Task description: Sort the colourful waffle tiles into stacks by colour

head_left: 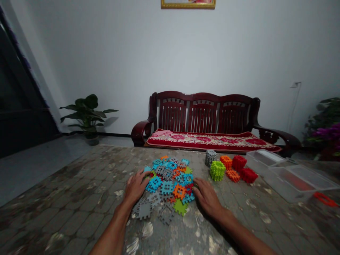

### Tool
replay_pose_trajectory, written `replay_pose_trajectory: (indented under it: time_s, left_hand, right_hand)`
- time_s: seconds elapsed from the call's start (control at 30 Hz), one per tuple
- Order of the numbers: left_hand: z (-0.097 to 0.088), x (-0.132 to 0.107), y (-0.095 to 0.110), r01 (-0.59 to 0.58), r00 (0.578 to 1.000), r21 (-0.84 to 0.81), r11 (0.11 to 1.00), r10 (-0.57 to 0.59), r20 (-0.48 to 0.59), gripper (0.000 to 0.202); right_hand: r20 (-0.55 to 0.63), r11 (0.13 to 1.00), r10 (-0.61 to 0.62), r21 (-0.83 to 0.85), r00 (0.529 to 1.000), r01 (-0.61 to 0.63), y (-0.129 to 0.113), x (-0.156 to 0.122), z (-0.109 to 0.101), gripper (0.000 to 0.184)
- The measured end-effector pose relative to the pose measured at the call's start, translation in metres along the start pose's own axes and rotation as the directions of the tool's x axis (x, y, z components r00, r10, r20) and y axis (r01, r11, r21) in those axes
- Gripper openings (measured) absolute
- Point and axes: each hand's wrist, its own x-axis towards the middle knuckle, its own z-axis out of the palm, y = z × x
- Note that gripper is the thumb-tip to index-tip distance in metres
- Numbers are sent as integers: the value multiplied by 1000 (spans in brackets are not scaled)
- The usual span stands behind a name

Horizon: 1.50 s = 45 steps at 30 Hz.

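Note:
A heap of flat interlocking plastic tiles (170, 179) in blue, grey, orange, red and green lies on the patterned table (79, 198). My left hand (135, 187) rests palm down at the heap's left edge, fingers spread and touching blue tiles. My right hand (207, 198) lies palm down at the heap's right edge, fingers stretched toward the tiles. Neither hand holds anything. Right of the heap stand assembled tile cubes: grey (210, 157), green (217, 170), orange (226, 161) and two red (239, 163).
A clear plastic box (294, 180) and its lid (261, 157) sit at the table's right, with a red piece (325, 199) beside it. Behind the table stand a dark wooden bench (204, 120) with a red cushion, a potted plant (86, 115) and purple flowers (328, 132).

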Motion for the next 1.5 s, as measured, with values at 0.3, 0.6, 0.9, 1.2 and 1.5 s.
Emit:
replay_pose_trajectory:
  time_s: [0.3, 0.6, 0.9, 1.2, 1.5]
  left_hand:
    - [4, 6, -7, 41, 994, -126, 991, -54, -96, 44]
    - [4, 6, -7, 63, 992, -76, 995, -71, -103, 41]
    - [5, 8, -11, 49, 995, -50, 998, -53, -82, 44]
    - [7, 9, -15, 56, 995, -31, 998, -59, -78, 45]
    - [10, 11, -20, 41, 994, -33, 999, -44, -103, 43]
  right_hand:
    - [-32, 987, 136, 86, 990, -133, -3, 20, 8, 43]
    - [77, 976, 171, -151, 982, -158, -32, 50, 8, 30]
    - [-99, 976, 217, -2, 971, -218, -31, 47, 14, 21]
    - [-294, 967, 251, 127, 922, -222, -12, 56, -6, 17]
    - [-146, 947, 261, -153, 954, -283, 8, 40, -2, 33]
